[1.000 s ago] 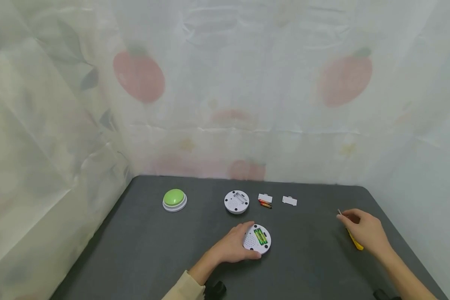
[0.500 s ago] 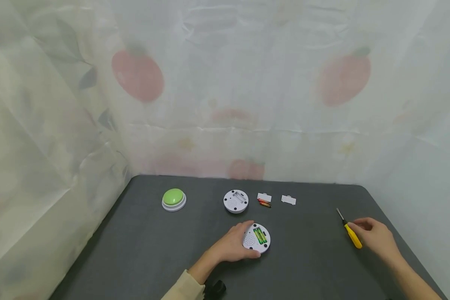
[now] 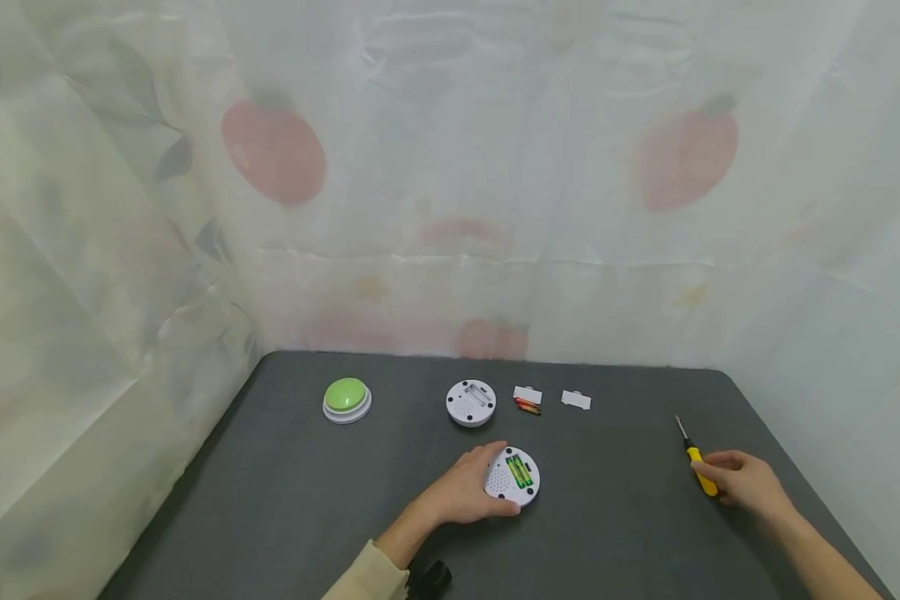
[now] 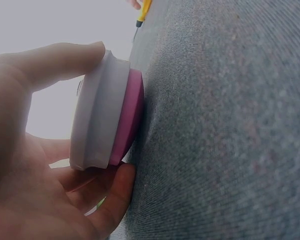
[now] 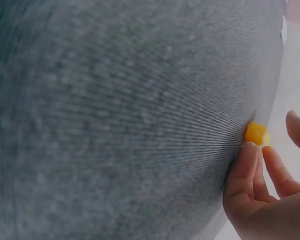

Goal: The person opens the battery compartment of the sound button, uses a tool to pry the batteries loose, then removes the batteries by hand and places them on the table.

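My left hand [image 3: 461,492] grips a white round push button [image 3: 499,479] by its rim, thumb on one side and fingers on the other. It lies upside down on the table, and its pink dome [image 4: 130,117] faces the cloth in the left wrist view. Two green batteries [image 3: 519,472] sit in its uncovered battery slot. At the right, a screwdriver [image 3: 702,477] with a yellow handle lies on the table, its metal tip pointing away. My right hand [image 3: 746,483] is at the handle; in the right wrist view, fingertips touch the yellow handle [image 5: 256,133] while the thumb stands apart.
Further back stand a green-domed button [image 3: 347,397] and an upturned white button [image 3: 471,402] with a bare battery slot. Beside them lie orange-and-black batteries [image 3: 528,407] and two white battery covers [image 3: 527,394], [image 3: 576,400]. A patterned curtain [image 3: 457,300] borders the dark table.
My right hand has come off the screwdriver's shaft and shifted back to its handle. The screwdriver has turned slightly. My left hand and its button have stayed in place.
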`<action>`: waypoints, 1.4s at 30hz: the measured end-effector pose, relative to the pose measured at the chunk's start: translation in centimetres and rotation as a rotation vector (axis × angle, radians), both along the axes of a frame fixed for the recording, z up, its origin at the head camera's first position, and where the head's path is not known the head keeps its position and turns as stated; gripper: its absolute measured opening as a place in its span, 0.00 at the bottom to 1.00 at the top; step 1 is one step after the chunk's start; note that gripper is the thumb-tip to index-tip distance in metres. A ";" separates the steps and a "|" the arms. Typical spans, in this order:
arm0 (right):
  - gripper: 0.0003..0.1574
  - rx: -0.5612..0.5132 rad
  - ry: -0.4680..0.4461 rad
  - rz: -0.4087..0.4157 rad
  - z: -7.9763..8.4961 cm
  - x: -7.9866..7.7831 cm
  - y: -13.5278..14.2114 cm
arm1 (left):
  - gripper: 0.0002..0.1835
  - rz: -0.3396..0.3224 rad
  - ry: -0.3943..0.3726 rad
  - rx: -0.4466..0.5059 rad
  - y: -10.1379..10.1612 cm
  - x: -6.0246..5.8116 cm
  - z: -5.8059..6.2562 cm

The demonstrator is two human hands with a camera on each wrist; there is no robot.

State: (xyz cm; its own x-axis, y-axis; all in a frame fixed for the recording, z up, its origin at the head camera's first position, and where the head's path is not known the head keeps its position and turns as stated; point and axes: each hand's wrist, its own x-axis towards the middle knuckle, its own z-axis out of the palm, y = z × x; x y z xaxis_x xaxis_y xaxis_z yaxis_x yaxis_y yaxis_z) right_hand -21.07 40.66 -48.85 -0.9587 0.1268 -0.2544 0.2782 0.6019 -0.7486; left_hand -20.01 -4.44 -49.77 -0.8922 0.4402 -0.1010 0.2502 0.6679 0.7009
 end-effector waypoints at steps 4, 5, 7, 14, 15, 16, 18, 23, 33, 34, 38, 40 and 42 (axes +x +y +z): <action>0.46 0.056 0.009 0.022 -0.5 -0.3 -0.1 | 0.51 0.000 -0.001 -0.003 0.0 0.0 0.0; 0.45 0.072 0.012 0.026 -0.6 -0.4 -0.2 | 0.51 -0.003 0.001 -0.001 0.0 0.1 -0.1; 0.43 0.101 0.015 0.041 -0.6 -0.6 -0.4 | 0.51 -0.010 0.006 0.003 0.0 0.1 -0.1; 0.33 0.120 -0.006 0.104 -0.2 -1.1 -1.1 | 0.51 -0.018 0.012 0.016 -0.1 0.0 -0.2; 0.32 0.117 -0.007 0.113 -0.1 -1.1 -1.2 | 0.51 -0.019 0.013 0.016 -0.1 0.0 -0.2; 0.31 0.115 -0.006 0.121 -0.1 -1.1 -1.3 | 0.51 -0.019 0.012 0.014 -0.1 0.0 -0.2; 0.30 0.093 -0.004 0.135 0.0 -1.1 -1.7 | 0.52 -0.018 0.010 0.011 -0.1 0.0 -0.2; 0.28 0.035 0.019 0.173 -0.1 -1.0 -2.8 | 0.51 -0.014 0.003 0.007 0.0 0.0 -0.3; 0.24 -0.081 0.062 0.198 0.2 -0.6 -5.2 | 0.51 -0.020 0.019 -0.003 0.0 -0.1 -0.4; 0.25 -0.094 0.066 0.202 0.3 -0.6 -5.5 | 0.51 -0.021 0.023 -0.004 -0.1 -0.1 -0.4; 0.24 -0.135 0.076 0.211 0.8 -0.5 -6.6 | 0.51 -0.028 0.038 -0.006 -0.1 -0.2 -0.4; 0.23 -0.149 0.084 0.216 0.9 -0.4 -7.1 | 0.51 -0.031 0.043 -0.005 -0.1 -0.2 -0.4; 0.23 -0.169 0.091 0.223 1.1 -0.5 -7.7 | 0.51 -0.033 0.044 -0.005 -0.2 -0.2 -0.3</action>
State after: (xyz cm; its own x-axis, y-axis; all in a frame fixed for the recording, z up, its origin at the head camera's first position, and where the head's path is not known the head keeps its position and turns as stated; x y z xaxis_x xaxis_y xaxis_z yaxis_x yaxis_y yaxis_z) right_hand -21.53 32.99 -47.79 -0.9781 -0.1268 -0.1653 0.0797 0.5057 -0.8590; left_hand -20.24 -4.62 -50.07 -0.8809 0.4690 -0.0639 0.3029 0.6623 0.6853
